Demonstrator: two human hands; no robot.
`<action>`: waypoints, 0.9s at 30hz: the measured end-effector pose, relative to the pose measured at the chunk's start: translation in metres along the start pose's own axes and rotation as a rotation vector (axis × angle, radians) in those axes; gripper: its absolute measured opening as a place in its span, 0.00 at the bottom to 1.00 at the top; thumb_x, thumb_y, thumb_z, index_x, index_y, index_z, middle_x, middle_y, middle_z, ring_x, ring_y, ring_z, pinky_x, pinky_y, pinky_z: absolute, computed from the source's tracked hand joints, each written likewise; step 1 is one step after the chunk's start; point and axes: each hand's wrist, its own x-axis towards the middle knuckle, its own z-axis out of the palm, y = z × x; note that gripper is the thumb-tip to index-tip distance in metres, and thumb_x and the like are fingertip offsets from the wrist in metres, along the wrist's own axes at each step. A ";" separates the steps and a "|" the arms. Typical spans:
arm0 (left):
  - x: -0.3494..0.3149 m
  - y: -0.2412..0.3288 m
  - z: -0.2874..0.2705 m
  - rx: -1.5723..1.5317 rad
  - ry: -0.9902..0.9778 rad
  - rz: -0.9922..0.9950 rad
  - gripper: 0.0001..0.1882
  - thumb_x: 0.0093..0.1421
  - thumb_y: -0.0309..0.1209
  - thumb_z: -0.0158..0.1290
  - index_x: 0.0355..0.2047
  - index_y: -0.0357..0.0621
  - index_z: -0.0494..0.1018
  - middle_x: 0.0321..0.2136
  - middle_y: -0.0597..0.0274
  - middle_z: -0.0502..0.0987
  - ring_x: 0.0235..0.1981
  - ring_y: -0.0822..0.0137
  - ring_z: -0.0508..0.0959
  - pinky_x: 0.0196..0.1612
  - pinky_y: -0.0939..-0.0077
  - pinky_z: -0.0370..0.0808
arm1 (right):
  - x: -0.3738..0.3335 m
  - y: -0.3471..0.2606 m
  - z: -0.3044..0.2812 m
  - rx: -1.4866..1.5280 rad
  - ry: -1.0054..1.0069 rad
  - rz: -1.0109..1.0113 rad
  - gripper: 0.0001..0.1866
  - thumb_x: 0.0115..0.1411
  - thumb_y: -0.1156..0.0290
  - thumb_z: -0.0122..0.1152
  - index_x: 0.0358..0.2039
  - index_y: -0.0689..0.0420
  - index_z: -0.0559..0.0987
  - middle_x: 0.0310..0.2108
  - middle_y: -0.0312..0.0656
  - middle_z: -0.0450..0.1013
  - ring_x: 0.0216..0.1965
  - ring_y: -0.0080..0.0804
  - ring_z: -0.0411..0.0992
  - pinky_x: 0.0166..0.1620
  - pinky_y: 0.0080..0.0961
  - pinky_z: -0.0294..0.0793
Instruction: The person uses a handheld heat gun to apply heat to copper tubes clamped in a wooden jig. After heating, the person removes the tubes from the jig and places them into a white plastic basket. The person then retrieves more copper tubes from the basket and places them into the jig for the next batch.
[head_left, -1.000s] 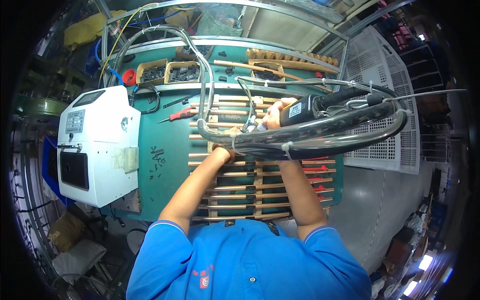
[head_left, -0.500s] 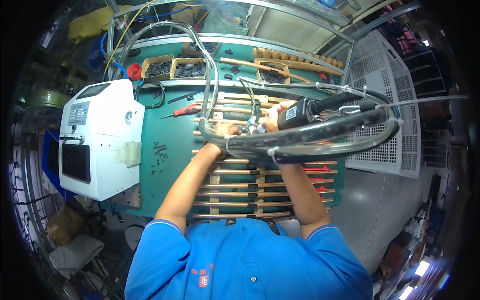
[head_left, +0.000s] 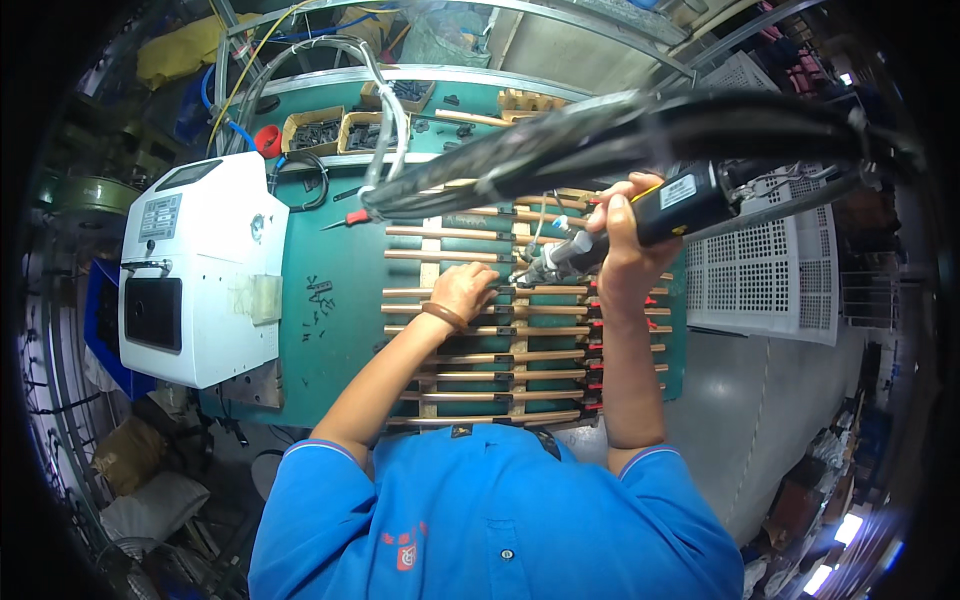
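My right hand, raised on the right, is closed around a black power screwdriver. Its grey nozzle slants down left to the middle of a copper-coloured rod. At that spot my left hand has its fingers together on the rod, right beside the nozzle tip. A small dark clip there is mostly hidden by the fingertips. Several more such rods lie crosswise in a row on wooden strips, with dark clips at their middles and red pieces near their right ends.
A thick black hose bundle arches over the far rods. To the left stands a white machine. Cardboard boxes of black parts sit at the back, a red-handled screwdriver before them. White perforated panels stand right.
The power screwdriver has swung right and tilted, its nozzle now in plain view. The hose bundle has risen away from my hands. My left hand has moved slightly nearer me.
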 end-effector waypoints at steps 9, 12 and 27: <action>0.002 -0.008 0.005 -0.167 -0.199 -0.188 0.11 0.51 0.40 0.60 0.32 0.49 0.75 0.28 0.62 0.76 0.32 0.56 0.77 0.34 0.65 0.74 | -0.028 0.020 0.003 -0.149 0.055 -0.082 0.15 0.51 0.84 0.53 0.41 0.63 0.68 0.28 0.40 0.71 0.24 0.24 0.70 0.33 0.24 0.73; -0.001 -0.008 0.005 -0.120 -0.187 -0.160 0.11 0.51 0.40 0.60 0.31 0.50 0.75 0.30 0.63 0.75 0.31 0.56 0.77 0.33 0.65 0.74 | -0.035 0.026 -0.003 -0.212 0.012 -0.164 0.15 0.49 0.86 0.55 0.38 0.63 0.70 0.33 0.39 0.72 0.31 0.23 0.72 0.39 0.22 0.74; -0.002 -0.008 0.008 0.008 -0.086 -0.072 0.09 0.49 0.33 0.59 0.28 0.47 0.71 0.29 0.60 0.73 0.31 0.54 0.76 0.32 0.61 0.74 | -0.053 0.069 -0.024 -0.880 -0.017 -0.498 0.14 0.55 0.78 0.55 0.41 0.66 0.68 0.40 0.46 0.65 0.37 0.31 0.65 0.44 0.27 0.66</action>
